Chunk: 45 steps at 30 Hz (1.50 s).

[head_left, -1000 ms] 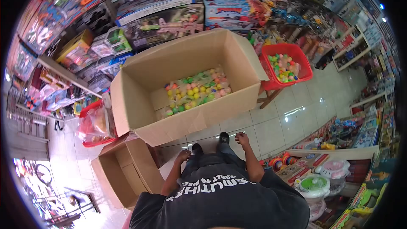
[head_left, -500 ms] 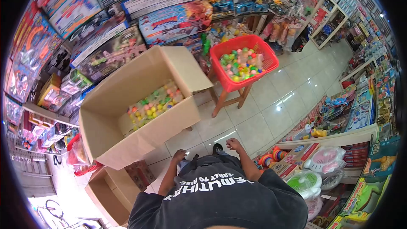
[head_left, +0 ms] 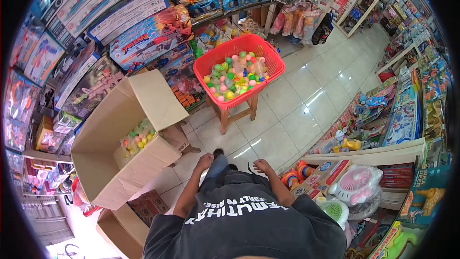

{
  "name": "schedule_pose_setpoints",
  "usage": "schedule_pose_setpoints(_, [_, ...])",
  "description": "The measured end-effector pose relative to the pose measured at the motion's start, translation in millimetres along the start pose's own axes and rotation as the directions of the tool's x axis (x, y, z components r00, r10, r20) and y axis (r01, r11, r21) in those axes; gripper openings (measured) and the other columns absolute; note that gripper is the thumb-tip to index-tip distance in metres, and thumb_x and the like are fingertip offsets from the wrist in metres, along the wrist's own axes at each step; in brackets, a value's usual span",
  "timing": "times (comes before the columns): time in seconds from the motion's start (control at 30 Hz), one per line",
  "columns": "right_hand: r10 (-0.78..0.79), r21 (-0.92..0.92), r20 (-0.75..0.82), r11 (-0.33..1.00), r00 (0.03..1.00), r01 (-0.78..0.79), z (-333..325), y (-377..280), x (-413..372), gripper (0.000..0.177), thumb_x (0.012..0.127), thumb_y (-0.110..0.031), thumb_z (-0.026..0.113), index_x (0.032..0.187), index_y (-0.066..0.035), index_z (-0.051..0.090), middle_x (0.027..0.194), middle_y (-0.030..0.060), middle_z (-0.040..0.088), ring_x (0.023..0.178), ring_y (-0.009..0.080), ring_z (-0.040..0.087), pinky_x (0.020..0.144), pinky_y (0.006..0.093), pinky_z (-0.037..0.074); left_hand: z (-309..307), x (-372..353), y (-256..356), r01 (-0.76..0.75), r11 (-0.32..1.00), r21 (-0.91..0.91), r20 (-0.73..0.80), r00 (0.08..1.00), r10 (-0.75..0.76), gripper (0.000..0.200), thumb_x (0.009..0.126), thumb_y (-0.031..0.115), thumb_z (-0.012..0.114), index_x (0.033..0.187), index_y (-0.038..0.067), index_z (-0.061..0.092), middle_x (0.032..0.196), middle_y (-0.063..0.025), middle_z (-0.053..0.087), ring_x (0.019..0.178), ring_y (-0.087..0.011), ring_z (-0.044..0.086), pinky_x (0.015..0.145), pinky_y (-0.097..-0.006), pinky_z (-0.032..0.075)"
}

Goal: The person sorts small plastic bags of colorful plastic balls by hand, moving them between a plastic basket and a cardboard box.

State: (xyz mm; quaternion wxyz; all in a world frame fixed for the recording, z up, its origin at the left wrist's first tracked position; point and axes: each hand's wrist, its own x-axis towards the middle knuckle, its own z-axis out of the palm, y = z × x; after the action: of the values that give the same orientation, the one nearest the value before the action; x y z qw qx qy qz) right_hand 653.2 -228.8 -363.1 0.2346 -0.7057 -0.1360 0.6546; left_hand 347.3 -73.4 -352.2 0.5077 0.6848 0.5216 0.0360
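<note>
My left hand (head_left: 205, 161) hangs in front of my body with loosely bent fingers, and no object shows in it. My right hand (head_left: 262, 165) is held low on the other side, empty, its fingers slightly apart. Ahead of both hands, a red plastic basket (head_left: 275, 64) rests on a wooden stool (head_left: 224, 121). Inside it lie many small colored balls (head_left: 230, 77), some in clear plastic. Left of my left hand stands a large open cardboard box (head_left: 103, 182), with similar colored balls (head_left: 139, 139) in its far end.
Boxed toys (head_left: 148, 33) line the shelves at left and ahead. Fans wrapped in plastic (head_left: 357, 184) and a low white shelf edge (head_left: 383, 156) stand close on my right. A smaller cardboard box (head_left: 117, 228) lies at lower left. Tiled floor (head_left: 282, 127) runs ahead.
The basket and stool now appear nearer and farther left, and the large box has shifted left and down in view. One leg has stepped forward. Both hands remain low and empty.
</note>
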Motion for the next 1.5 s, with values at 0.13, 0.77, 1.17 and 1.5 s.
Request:
schedule_pose_setpoints(0.13, [-0.079,0.066,0.018,0.995,0.997,0.078,-12,-30,5,0.029,0.082,-0.033,0.057,0.101,-0.011,0.056,0.095,0.0036,0.061,0.083,0.0156,0.059,0.069,0.0316,0.047,-19,23,87,-0.138,0.980,-0.146,-0.081,0.989,0.127,0.028,0.088,0.027,0.051,0.099,0.002,0.058,0.089,-0.0127,0.063,0.084,-0.0222,0.061,0.074,-0.0317,0.046])
schedule_pose_setpoints(0.77, [-0.642,-0.030,0.401,0.704,0.654,0.710,-117,-442,-33,0.018,0.088,-0.019,0.053,0.096,-0.003,0.055,0.090,0.0034,0.060,0.087,0.0121,0.056,0.075,0.0271,0.045,-117,243,286,-0.396,0.909,-0.132,-0.271,0.896,0.351,0.039,0.082,0.017,0.058,0.118,0.003,0.048,0.108,-0.0141,0.056,0.098,-0.0240,0.057,0.080,-0.0330,0.046])
schedule_pose_setpoints(1.17, [-0.759,-0.760,0.201,0.278,0.619,0.588,-64,-452,105,0.040,0.073,-0.011,0.059,0.111,-0.007,0.049,0.098,0.0210,0.058,0.092,0.0374,0.055,0.075,0.0455,0.046,-117,253,293,-0.358,0.911,-0.202,-0.145,0.931,0.334,0.052,0.079,0.010,0.058,0.127,0.007,0.039,0.120,-0.0165,0.051,0.108,-0.0287,0.052,0.090,-0.0374,0.042])
schedule_pose_setpoints(1.5, [-0.658,-0.177,0.237,0.694,0.715,0.698,-85,-461,110,0.048,0.077,-0.008,0.056,0.123,-0.003,0.044,0.111,0.0124,0.057,0.098,0.0223,0.057,0.083,0.0314,0.046,-111,273,274,-0.401,0.916,-0.025,-0.281,0.882,0.379,0.048,0.078,0.014,0.061,0.121,0.003,0.042,0.109,-0.0172,0.054,0.103,-0.0283,0.054,0.085,-0.0380,0.043])
